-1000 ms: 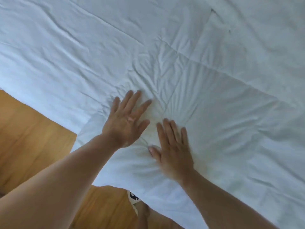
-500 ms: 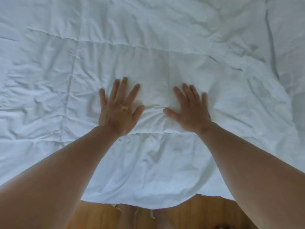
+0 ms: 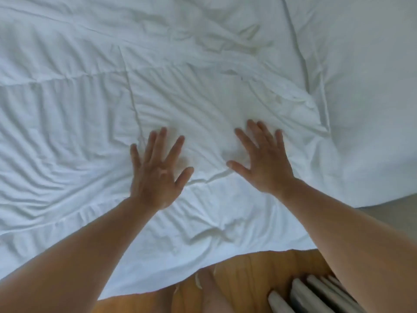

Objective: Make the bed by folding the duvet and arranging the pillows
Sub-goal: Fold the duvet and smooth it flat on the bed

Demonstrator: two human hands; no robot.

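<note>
Since half a second ago the view has swung right. The duvet's [image 3: 203, 91] right border now sits nearer mid-frame, and a grey slatted object [image 3: 316, 294] has come into sight at lower right.

Left: my left hand [image 3: 155, 175] lies flat on the duvet, fingers spread, pressing and holding nothing.

Centre: the duvet covers the bed, and its near hem overhangs the wooden floor [image 3: 243, 274]. I judge it light, soft and limp. The quilted panels crease readily and will likely slide on the cloth beneath. It is best taken along the hem or at a corner, since mid-panel gives nothing to pinch.

Right: my right hand [image 3: 264, 163] is likewise spread flat on the duvet, apart from the left. Beyond the border lies the bare sheet [image 3: 372, 109].

Not established: no pillows are in view. The duvet's left and far edges are cut off. I cannot tell whether it lies single or doubled. The grey object is unidentified.
</note>
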